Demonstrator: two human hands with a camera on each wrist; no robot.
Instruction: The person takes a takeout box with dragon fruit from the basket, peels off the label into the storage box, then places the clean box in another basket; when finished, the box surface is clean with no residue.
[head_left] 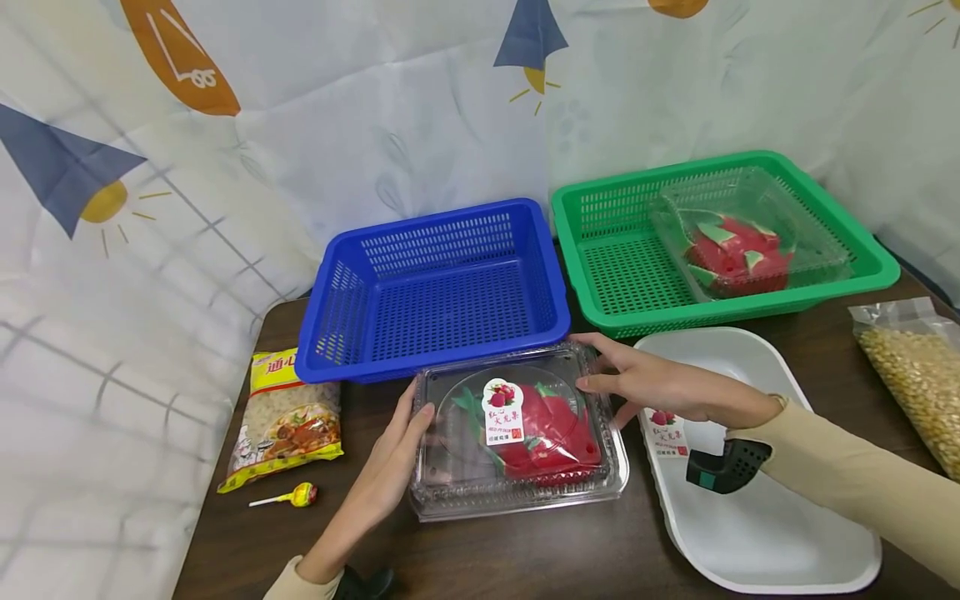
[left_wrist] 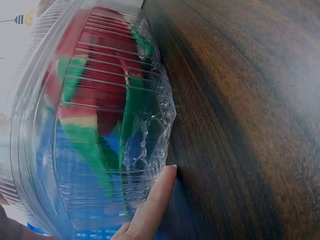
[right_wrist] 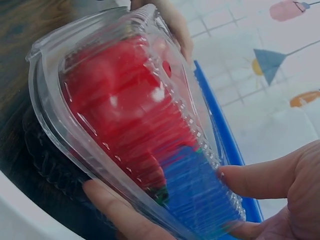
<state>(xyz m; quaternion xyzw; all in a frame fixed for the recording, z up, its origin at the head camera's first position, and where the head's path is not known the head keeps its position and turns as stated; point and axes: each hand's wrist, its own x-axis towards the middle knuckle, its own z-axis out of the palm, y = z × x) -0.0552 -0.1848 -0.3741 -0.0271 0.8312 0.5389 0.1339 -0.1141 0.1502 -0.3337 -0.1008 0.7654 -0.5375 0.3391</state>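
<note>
A clear plastic clamshell box [head_left: 457, 446] with a red and green dragon fruit [head_left: 555, 429] inside lies before me, a white label [head_left: 504, 410] on its lid. My left hand [head_left: 386, 467] grips its left side; in the left wrist view one fingertip [left_wrist: 167, 172] reaches under the lower edge. At the far right corner my right hand [head_left: 652, 383] holds the box, with the thumb [right_wrist: 255, 177] on the lid side and a finger [right_wrist: 115, 205] along the lower rim. Whether the box is fully off the table cannot be told.
Behind the box stands a blue basket [head_left: 431, 367]. A green basket [head_left: 622, 321] at the back right holds another boxed dragon fruit [head_left: 738, 254]. A white tray [head_left: 780, 533] with a label [head_left: 666, 433] lies right. Around are a pasta bag [head_left: 288, 417], a lollipop [head_left: 302, 495] and a corn-kernel bag [head_left: 911, 371].
</note>
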